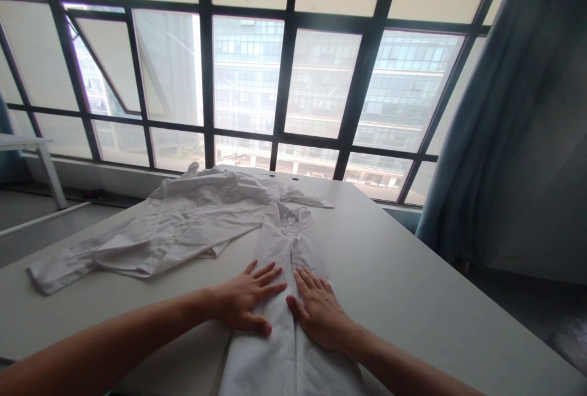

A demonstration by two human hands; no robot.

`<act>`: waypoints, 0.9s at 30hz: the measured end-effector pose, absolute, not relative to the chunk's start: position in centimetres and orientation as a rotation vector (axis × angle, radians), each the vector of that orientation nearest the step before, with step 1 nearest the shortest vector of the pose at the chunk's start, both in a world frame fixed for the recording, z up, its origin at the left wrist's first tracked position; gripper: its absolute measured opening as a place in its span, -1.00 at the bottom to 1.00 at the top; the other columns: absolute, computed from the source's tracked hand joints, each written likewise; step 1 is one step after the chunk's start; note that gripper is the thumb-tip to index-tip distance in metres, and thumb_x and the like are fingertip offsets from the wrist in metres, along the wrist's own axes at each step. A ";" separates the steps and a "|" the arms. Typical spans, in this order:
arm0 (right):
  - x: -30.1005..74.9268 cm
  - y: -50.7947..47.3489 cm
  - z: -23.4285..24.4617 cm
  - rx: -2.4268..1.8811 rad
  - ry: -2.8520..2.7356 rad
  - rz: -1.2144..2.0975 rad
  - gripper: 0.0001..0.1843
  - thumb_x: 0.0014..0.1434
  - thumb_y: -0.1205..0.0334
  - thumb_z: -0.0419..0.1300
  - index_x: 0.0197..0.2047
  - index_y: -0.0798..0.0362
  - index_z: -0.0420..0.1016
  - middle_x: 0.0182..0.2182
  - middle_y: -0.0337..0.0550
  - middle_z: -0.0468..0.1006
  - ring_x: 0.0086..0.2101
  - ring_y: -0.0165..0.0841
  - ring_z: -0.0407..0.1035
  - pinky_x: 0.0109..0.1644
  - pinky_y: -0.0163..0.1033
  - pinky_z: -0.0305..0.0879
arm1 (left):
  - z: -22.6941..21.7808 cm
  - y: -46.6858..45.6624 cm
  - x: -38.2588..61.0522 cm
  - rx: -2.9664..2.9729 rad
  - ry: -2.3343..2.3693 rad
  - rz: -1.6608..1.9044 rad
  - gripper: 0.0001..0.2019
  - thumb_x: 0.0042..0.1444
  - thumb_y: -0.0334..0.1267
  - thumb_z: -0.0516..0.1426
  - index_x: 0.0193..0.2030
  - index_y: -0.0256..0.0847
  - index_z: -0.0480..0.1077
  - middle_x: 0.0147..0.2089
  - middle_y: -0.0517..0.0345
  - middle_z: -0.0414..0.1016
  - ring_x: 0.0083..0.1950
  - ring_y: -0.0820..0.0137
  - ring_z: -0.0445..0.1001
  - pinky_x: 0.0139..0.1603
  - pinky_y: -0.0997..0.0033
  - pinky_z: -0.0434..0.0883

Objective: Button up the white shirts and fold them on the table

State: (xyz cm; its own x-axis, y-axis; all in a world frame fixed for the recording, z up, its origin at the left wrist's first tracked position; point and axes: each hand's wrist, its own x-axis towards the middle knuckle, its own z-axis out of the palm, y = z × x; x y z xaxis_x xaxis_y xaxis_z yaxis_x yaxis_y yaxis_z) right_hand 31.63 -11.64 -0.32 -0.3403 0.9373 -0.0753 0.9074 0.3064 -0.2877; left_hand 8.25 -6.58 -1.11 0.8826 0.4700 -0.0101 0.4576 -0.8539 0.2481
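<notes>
The left hand (pixel 250 298) and right hand (pixel 318 313) press side by side, fingers open and spread, gripping nothing, on the white shirt (pixel 293 243) laid lengthwise on the desk (pixel 413 286), seemingly keeping its cloth flat.

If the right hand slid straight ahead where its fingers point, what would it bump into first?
The right hand lies flat on the white shirt; straight on it would likely cross the button strip toward the bunched cloth.

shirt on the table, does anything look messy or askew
Yes. The white shirt is only flat near the front, where the left hand and right hand press on it. Farther back it lies bunched and wrinkled, skewed left, with a sleeve trailing across the table.
</notes>
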 end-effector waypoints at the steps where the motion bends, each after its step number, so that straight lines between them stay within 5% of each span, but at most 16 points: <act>1: 31.5 -11.8 0.1 -1.709 -2.453 0.424 -0.25 0.38 -0.11 -0.14 0.44 0.23 0.02 0.40 0.17 -0.01 0.37 -0.03 -0.14 0.39 0.16 -0.20 | -0.9 -6.9 7.9 2.810 0.687 0.081 -0.05 0.10 0.37 0.05 0.49 -0.15 -0.06 0.50 -0.24 -0.22 0.49 -0.11 -0.21 0.39 -0.27 -0.26; 3: 31.6 -11.6 0.8 -1.562 -2.475 0.405 -0.34 0.37 -0.08 -0.06 0.36 0.18 0.20 0.31 0.17 0.22 0.27 -0.03 0.10 0.31 0.11 0.01 | 0.0 -7.1 7.5 2.808 0.643 0.075 -0.07 0.05 0.34 0.12 0.46 -0.12 0.02 0.49 -0.20 -0.11 0.47 -0.11 -0.08 0.40 -0.18 -0.12; 5: 31.9 -11.0 1.4 -1.378 -2.496 0.365 -0.47 0.35 -0.02 0.00 0.23 0.12 0.38 0.15 0.11 0.42 0.12 -0.10 0.29 0.22 0.00 0.17 | 1.4 -6.7 7.7 2.778 0.642 0.084 -0.31 0.14 0.23 0.11 0.33 -0.09 0.28 0.38 -0.12 0.22 0.36 0.01 0.23 0.35 0.03 0.14; 7: 32.1 -10.2 1.4 -1.260 -2.519 0.313 -0.60 0.32 0.07 0.07 0.11 0.08 0.48 0.06 0.04 0.49 0.03 -0.15 0.35 0.17 -0.05 0.20 | 2.8 -5.5 8.8 2.757 0.716 0.179 -0.59 0.29 0.05 0.02 0.10 -0.10 0.49 0.13 -0.03 0.52 0.12 0.19 0.48 0.17 0.26 0.34; 9: 32.1 -9.6 1.0 -1.200 -2.543 0.251 -0.67 0.28 0.13 0.12 0.05 0.06 0.50 0.04 0.01 0.50 0.01 -0.14 0.35 0.17 -0.03 0.19 | 3.4 -3.6 10.8 2.791 0.785 0.319 -0.65 0.35 -0.11 -0.04 -0.01 -0.15 0.53 -0.04 0.00 0.59 -0.01 0.26 0.54 0.06 0.33 0.38; 18: 32.6 -9.6 -0.2 -1.168 -2.480 0.432 -0.45 0.24 0.09 0.17 0.27 0.02 0.36 0.22 -0.01 0.35 0.19 -0.12 0.18 0.32 -0.04 0.02 | -0.6 7.9 21.0 3.014 0.945 0.040 -0.54 0.35 -0.13 -0.06 0.27 -0.31 0.29 0.36 -0.26 0.22 0.39 0.02 0.15 0.38 -0.25 -0.12; 27: 33.3 -7.3 -2.9 -1.045 -2.513 0.395 -0.39 0.20 -0.10 0.18 0.23 0.02 0.37 0.19 0.00 0.38 0.17 -0.10 0.20 0.31 -0.05 0.02 | -1.8 17.8 26.8 2.792 1.248 -0.034 -0.30 0.35 0.11 -0.21 0.44 -0.38 -0.01 0.50 -0.25 -0.17 0.51 0.08 -0.18 0.43 -0.14 -0.23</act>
State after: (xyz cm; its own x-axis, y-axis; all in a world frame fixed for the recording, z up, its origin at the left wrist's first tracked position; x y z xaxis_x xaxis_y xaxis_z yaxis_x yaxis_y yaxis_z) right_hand 33.25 -7.34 -2.94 -0.6464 0.7229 0.2441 0.6133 0.6826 -0.3974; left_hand 26.82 17.84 -1.80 0.6673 0.7428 -0.0539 0.7447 -0.6641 0.0667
